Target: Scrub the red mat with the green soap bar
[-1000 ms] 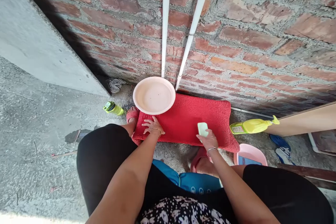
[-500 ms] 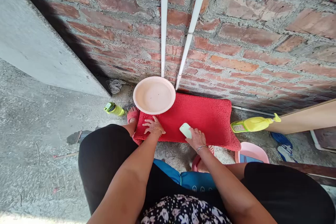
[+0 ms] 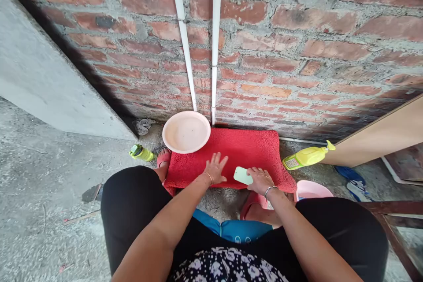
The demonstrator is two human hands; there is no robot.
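Note:
A red, plush-looking mat (image 3: 244,150) lies spread before me below the brick wall. My left hand (image 3: 216,169) is over its near middle, palm down with fingers spread and nothing held. My right hand (image 3: 259,179) grips the right end of a pale green, round-cornered oblong block (image 3: 243,175). A small dark hole shows near the block's far end; its underside is hidden, so I cannot tell whether it is a brush. A shallow pale pink basin (image 3: 187,132) sits over the mat's far left corner.
A yellow pump bottle (image 3: 306,157) lies at the mat's right end. Near it is a pink tub (image 3: 313,188), partly behind my knee. A green drink bottle (image 3: 141,153) is at left. White pipes (image 3: 215,44) run down the wall. A pale slab (image 3: 56,66) leans at left.
My left hand has moved right across the mat, toward the block. My right hand, still holding the block, has shifted slightly right. The camera view has also turned somewhat.

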